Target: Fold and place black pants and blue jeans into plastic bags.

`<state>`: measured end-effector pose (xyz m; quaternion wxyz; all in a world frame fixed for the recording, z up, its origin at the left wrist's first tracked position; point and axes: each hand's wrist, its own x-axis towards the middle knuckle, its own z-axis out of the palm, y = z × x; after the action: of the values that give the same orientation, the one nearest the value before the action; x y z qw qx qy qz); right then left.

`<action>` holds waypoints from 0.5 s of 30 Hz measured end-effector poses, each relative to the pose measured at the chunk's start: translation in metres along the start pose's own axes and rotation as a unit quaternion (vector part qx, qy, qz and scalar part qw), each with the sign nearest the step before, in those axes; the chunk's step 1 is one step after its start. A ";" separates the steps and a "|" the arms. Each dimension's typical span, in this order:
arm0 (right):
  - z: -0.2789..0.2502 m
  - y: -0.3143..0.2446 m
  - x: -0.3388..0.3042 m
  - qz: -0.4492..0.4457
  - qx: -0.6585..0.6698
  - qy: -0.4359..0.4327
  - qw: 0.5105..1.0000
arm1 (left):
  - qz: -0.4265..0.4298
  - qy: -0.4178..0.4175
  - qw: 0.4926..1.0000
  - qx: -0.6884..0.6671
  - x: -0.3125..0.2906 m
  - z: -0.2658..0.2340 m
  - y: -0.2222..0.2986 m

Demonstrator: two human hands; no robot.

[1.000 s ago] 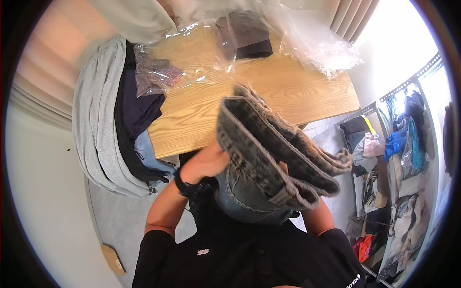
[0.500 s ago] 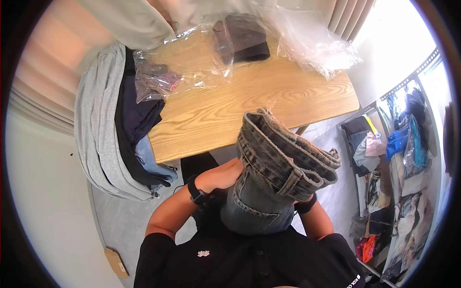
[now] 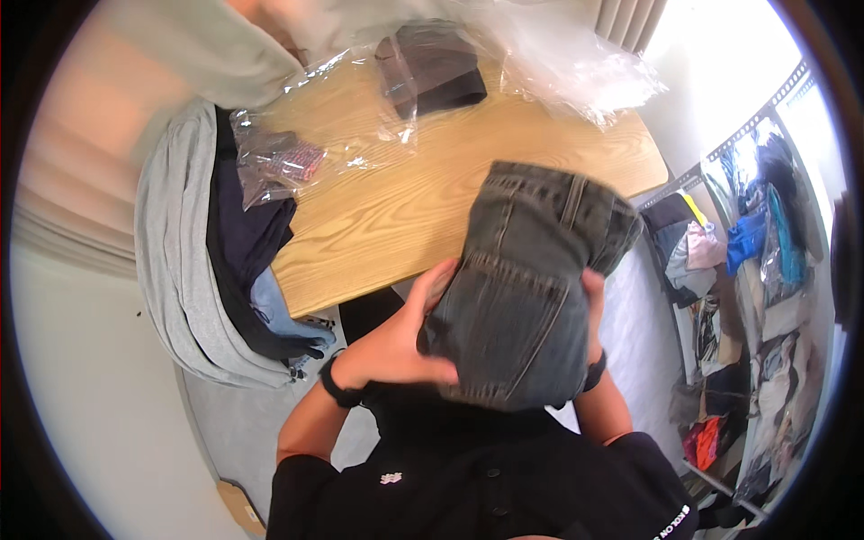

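Observation:
Folded dark grey-blue jeans point(image 3: 522, 288) are held up in front of my chest, over the near edge of the table. A stitched back pocket faces up, and the waistband with its belt loops points away from me. My left hand point(image 3: 405, 342) grips the left side of the bundle, thumb on the lower corner and fingers at the edge. On the right side my right hand point(image 3: 594, 315) clasps the jeans; only its thumb side shows, and the other fingers are hidden behind the denim.
On the wooden table point(image 3: 378, 234) lie a clear plastic bag point(image 3: 351, 148), a folded dark garment point(image 3: 432, 67) and more clear bags point(image 3: 576, 72). Grey, black and blue garments point(image 3: 180, 261) hang over its left end. Shelves of clothes point(image 3: 720, 297) stand right, curtains point(image 3: 81, 153) left.
The jeans have tipped from upright, waistband opening toward me, to lying flatter with the pocket face up. My left hand has shifted to their lower left edge; my right thumb now shows.

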<state>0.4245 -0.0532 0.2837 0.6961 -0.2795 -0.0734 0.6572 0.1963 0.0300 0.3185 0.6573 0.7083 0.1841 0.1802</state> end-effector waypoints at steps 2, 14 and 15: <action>0.028 -0.024 -0.001 0.068 0.058 0.015 0.996 | 0.093 0.013 0.969 0.228 -0.001 0.004 0.022; 0.063 -0.047 0.009 -0.046 -0.075 0.067 0.994 | 0.006 0.341 0.826 -0.448 0.056 0.012 -0.008; 0.045 -0.042 0.017 -0.023 -0.099 0.097 0.990 | -0.051 0.321 0.823 -0.466 0.056 0.000 -0.014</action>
<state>0.4421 -0.0230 0.3375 0.6835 -0.4081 -0.0766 0.6003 0.2445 0.0590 0.3052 0.8210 0.2089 0.3147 0.4282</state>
